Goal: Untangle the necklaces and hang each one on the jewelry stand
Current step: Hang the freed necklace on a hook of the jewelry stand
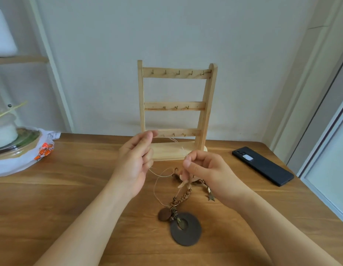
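Observation:
A wooden jewelry stand [175, 106] with three hook rails stands at the back of the table, all hooks bare. In front of it lies a tangle of necklaces [183, 191]: a thin pale cord [157, 181], a brown braided chain, a dark round disc pendant [186, 230], a small brown bead and a star charm [211, 197]. My left hand [136, 160] pinches the pale cord and holds it up near the lowest rail. My right hand [207, 169] pinches the cord and part of the tangle, lifting it slightly. The cord stretches between both hands.
A black phone [262, 166] lies at the right on the wooden table [70, 189]. At the left edge stand stacked containers and a plastic bag [18, 150]. The wall is close behind the stand.

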Motion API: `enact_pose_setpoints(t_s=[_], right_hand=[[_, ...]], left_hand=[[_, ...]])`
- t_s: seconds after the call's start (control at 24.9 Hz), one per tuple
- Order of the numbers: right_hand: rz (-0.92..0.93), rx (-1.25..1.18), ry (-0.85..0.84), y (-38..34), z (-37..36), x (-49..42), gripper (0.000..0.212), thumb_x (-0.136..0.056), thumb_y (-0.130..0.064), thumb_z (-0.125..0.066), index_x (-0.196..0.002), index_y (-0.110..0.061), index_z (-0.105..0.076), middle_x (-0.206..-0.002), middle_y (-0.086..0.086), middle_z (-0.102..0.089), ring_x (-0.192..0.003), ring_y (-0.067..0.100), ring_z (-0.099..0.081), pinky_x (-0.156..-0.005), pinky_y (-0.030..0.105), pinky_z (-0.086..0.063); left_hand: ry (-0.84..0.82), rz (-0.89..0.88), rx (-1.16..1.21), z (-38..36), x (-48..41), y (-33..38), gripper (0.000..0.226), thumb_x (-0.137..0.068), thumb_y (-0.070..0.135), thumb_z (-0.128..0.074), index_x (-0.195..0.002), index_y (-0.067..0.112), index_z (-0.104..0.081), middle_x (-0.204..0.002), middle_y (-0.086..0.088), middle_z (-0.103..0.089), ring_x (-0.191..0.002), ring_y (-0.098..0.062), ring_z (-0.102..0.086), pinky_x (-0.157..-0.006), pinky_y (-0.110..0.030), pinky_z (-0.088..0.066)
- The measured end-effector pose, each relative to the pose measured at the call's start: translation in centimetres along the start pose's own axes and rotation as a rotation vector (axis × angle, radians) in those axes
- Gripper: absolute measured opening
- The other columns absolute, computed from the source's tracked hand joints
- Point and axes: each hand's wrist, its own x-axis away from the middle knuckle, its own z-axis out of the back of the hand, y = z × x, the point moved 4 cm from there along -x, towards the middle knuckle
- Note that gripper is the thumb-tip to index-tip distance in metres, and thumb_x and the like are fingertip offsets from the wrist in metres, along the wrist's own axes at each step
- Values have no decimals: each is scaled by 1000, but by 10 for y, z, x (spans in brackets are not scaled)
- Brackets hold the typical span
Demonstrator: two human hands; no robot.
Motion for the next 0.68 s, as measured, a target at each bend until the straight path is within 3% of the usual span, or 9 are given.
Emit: enact_pose_setpoints(t_s=[0.08,0.2,0.32,0.48,0.68], right_hand=[[11,-39,-33,-9,-7,-11,16,-90,-26,-66,-90,-11,-66,-74,8,-69,-79,25,-67,-87,39,-55],[19,-71,-29,-44,-13,-40,17,-87,-25,-69,-91,-9,-68,-68,5,-60,-65,19,-60,-76,35,-54],[76,78,49,-91,-11,-74,11,-93,-16,-69,-90,-5,-69,-68,5,-63,-66,18,-62,-71,32,-57],[153,327,174,-146,-8,-120,12,-95,-13,-69,-87,-4,-71,-69,4,-66,-63,15,-65,-67,30,-60],[196,493,329,-179,-8,-159,9,-92,-11,-70,-86,-4,-72,-66,8,-65,-51,16,-62,-54,28,-58]], left_hand=[[34,-24,-53,1,1,0,19,-89,29,-64,-95,16,-76,-53,6,-30,-47,-9,-21,-41,-19,-21],[108,-56,-121,2,-1,9,22,-83,37,-69,-92,20,-79,-55,2,-30,-52,-14,-23,-47,-22,-26],[190,-84,-129,-2,-14,28,19,-91,34,-69,-97,20,-80,-65,-7,-36,-61,-24,-29,-58,-31,-30],[307,-155,-98,-12,-44,69,14,-94,21,-69,-93,13,-80,-64,5,-48,-49,-9,-33,-44,-18,-29],[357,-139,12,-19,-68,84,8,-89,22,-76,-90,14,-79,-62,6,-55,-47,-8,-37,-42,-16,-32]])
